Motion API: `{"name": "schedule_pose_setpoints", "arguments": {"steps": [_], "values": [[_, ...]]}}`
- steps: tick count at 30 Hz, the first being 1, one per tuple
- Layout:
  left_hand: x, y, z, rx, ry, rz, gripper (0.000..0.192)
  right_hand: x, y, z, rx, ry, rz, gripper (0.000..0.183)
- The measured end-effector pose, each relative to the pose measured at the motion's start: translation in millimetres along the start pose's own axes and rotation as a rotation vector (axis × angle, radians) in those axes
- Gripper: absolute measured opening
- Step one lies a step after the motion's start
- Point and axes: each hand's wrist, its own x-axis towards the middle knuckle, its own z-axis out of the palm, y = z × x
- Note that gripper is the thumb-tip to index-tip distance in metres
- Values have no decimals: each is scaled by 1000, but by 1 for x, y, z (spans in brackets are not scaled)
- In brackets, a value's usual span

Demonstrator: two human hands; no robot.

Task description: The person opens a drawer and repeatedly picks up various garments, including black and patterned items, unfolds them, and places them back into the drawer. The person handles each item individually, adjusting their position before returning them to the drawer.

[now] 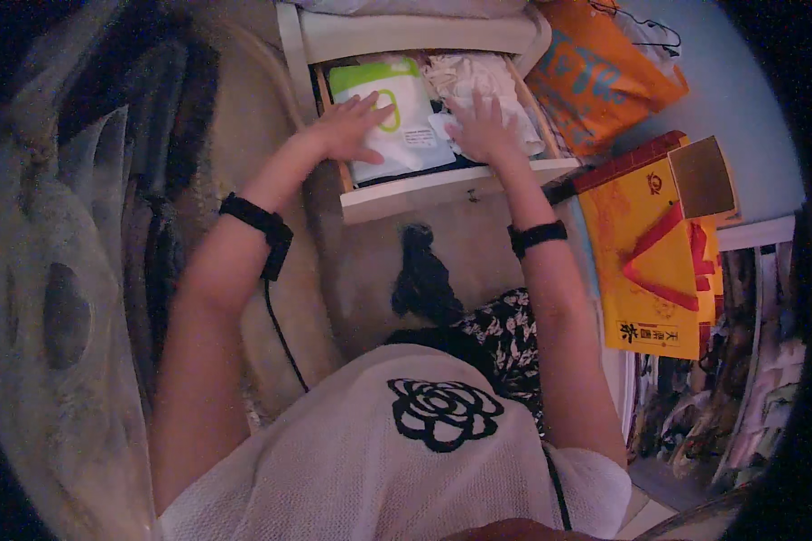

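Note:
An open white drawer stands out in front of me, holding a white and green plastic packet on the left and crumpled whitish cloth on the right. Over the packet's left part lies my left hand, fingers spread, palm down. My right hand rests on or just above the cloth, its fingers also apart; a small white piece shows beside its thumb. Neither hand is closed around anything. Whether the palms press on the things beneath cannot be told. Both forearms wear black straps.
Right of the drawer are an orange bag and a yellow and red cardboard gift bag bearing writing. A dark cloth-like bundle lies below the drawer. Translucent plastic sheeting hangs at the left; a black cable runs from the left strap.

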Motion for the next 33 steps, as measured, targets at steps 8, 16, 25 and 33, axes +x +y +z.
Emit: {"name": "schedule_pose_setpoints", "arguments": {"steps": [8,16,25,33], "values": [[-2,-2,-2,-39,2,15,92,-5,7,6,-9,-163,118,46],[-2,2,1,3,36,18,92,-88,-7,17,208,363,-55,40],[2,13,6,-137,248,-10,52,-98,-5,17,226,384,-94,56],[-4,61,2,-86,598,-26,53,-66,20,45,202,473,-112,57]]}}
